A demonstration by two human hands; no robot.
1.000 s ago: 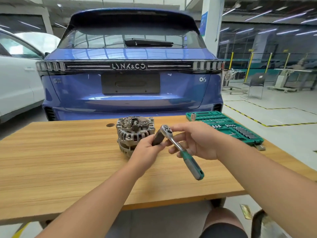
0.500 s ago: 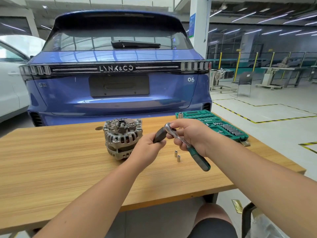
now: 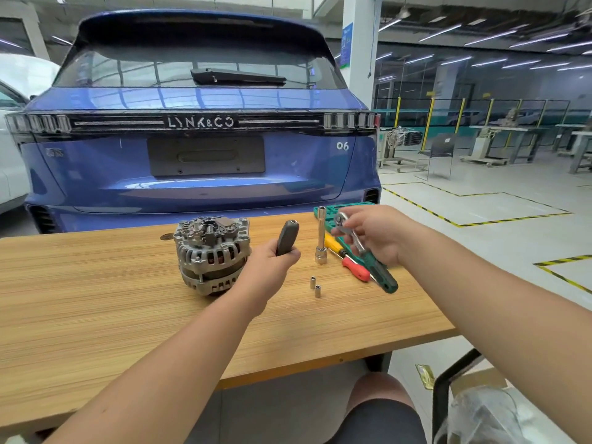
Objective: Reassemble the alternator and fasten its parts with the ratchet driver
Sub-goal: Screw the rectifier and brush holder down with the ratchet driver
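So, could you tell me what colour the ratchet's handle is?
Dark green, seen in the head view: ratchet.

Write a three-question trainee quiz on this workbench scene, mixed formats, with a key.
1. True or false: the green-handled ratchet wrench is held in the left hand.
2. Which stands upright on the wooden table? A) the long silver extension socket B) the red-handled screwdriver C) the yellow-handled screwdriver
3. Fill in: ___ small silver sockets stand in front of the long one.

Key: 1 false, it is in the right hand; 2 A; 3 two.
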